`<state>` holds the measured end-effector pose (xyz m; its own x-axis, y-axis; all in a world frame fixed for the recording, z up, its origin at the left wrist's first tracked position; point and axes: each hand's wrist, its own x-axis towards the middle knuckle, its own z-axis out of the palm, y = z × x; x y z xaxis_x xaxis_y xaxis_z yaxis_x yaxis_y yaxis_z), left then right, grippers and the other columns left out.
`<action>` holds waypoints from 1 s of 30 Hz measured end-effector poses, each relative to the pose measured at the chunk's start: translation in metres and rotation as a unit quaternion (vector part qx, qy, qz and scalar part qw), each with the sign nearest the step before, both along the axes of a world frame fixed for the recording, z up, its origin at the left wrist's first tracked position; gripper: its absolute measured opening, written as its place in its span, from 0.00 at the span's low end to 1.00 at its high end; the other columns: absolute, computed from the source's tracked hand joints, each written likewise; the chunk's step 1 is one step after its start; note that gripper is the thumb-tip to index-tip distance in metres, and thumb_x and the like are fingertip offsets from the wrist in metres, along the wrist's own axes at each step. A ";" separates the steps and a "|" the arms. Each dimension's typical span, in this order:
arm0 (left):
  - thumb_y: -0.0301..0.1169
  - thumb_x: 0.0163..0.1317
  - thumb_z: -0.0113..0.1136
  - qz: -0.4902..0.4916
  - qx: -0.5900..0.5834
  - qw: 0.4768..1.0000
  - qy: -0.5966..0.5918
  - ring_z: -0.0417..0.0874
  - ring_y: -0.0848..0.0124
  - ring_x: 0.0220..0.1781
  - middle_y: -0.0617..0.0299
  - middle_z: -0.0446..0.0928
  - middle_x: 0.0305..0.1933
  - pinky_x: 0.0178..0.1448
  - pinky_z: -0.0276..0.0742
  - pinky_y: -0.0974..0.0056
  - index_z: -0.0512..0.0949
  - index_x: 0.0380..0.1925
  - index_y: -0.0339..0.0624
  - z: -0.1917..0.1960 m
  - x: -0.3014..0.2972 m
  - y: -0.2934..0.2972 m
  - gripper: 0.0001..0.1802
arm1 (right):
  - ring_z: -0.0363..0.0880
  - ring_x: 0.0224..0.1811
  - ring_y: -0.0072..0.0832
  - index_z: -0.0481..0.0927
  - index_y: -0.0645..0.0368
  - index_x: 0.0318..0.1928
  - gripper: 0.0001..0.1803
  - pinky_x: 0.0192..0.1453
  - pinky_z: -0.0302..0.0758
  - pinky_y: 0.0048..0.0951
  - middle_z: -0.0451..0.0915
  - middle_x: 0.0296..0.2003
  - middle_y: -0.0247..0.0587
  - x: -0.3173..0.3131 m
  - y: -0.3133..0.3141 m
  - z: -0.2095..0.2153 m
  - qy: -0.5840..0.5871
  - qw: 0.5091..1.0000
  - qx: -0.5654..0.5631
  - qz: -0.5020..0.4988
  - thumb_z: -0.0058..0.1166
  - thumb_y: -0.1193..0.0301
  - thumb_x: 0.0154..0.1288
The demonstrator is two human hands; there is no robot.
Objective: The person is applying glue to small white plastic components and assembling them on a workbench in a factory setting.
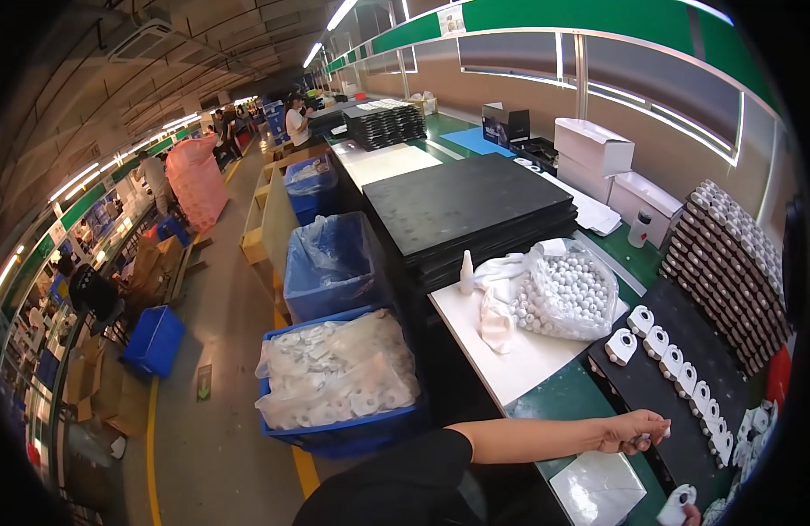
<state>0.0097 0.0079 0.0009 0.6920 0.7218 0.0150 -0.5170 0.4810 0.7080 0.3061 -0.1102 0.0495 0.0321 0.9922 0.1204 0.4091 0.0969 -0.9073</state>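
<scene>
My left hand (634,432) is closed in a pinch over the near edge of the black tray (654,386), a small white piece (667,431) showing at its fingertips. Only the fingers of my right hand (692,515) appear at the lower edge, gripping a white plastic part with a dark round hole (676,506). Several similar white housings (685,379) stand in a slanting row on the tray. Beyond them a clear bag of small white round pieces (569,289) lies on a white board (532,373), next to a crumpled white cloth (497,320).
Stacked trays of white parts (725,272) rise at the right. Black flat trays (466,206) are piled farther back. A small white bottle (467,273) stands beside the cloth. Blue bins (335,430) line the left side of the bench. A plastic-wrapped packet (597,489) lies below my left forearm.
</scene>
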 end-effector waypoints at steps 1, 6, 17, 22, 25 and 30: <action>0.44 0.58 0.57 -0.012 0.005 1.000 -0.005 0.65 0.87 0.17 0.73 0.68 0.23 0.14 0.47 0.81 0.69 0.27 0.48 0.001 0.001 0.000 0.14 | 0.70 0.51 0.34 0.70 0.64 0.52 0.19 0.56 0.65 0.32 0.72 0.48 0.50 0.000 -0.004 -0.002 -0.062 0.997 -0.029 0.026 0.45 0.66 0.63; 0.42 0.57 0.58 -0.004 -0.009 1.000 0.016 0.64 0.88 0.17 0.73 0.70 0.24 0.14 0.48 0.81 0.72 0.31 0.47 0.002 -0.003 -0.002 0.12 | 0.74 0.40 0.30 0.63 0.63 0.56 0.22 0.44 0.72 0.26 0.75 0.41 0.48 -0.050 -0.029 -0.007 -0.048 0.996 0.053 -0.047 0.50 0.77 0.61; 0.31 0.54 0.61 0.042 0.007 0.997 0.068 0.63 0.85 0.16 0.70 0.69 0.22 0.15 0.51 0.77 0.72 0.35 0.45 0.003 0.001 -0.005 0.10 | 0.73 0.46 0.34 0.67 0.65 0.53 0.21 0.50 0.69 0.28 0.71 0.47 0.51 -0.052 -0.050 -0.036 -0.145 0.986 0.030 -0.072 0.49 0.75 0.58; 0.37 0.59 0.57 0.049 0.018 0.995 0.091 0.60 0.85 0.15 0.72 0.65 0.19 0.15 0.51 0.79 0.73 0.35 0.40 0.004 -0.005 0.002 0.12 | 0.69 0.30 0.16 0.71 0.64 0.38 0.06 0.30 0.66 0.16 0.72 0.30 0.32 -0.064 -0.033 -0.056 0.075 0.988 0.043 -0.125 0.46 0.79 0.59; 0.37 0.59 0.56 0.060 -0.006 0.993 0.101 0.64 0.87 0.19 0.67 0.74 0.32 0.16 0.55 0.81 0.72 0.42 0.41 0.006 -0.008 0.003 0.15 | 0.71 0.29 0.17 0.69 0.64 0.41 0.08 0.31 0.71 0.17 0.72 0.30 0.33 -0.089 -0.026 -0.049 0.155 0.982 0.040 -0.098 0.47 0.79 0.59; 0.34 0.60 0.55 0.047 -0.032 0.996 0.072 0.63 0.86 0.20 0.63 0.74 0.36 0.16 0.52 0.82 0.73 0.43 0.41 0.009 -0.005 0.002 0.13 | 0.70 0.28 0.15 0.69 0.62 0.38 0.06 0.32 0.67 0.16 0.72 0.27 0.30 -0.114 -0.019 -0.055 0.195 0.980 0.001 -0.027 0.47 0.81 0.58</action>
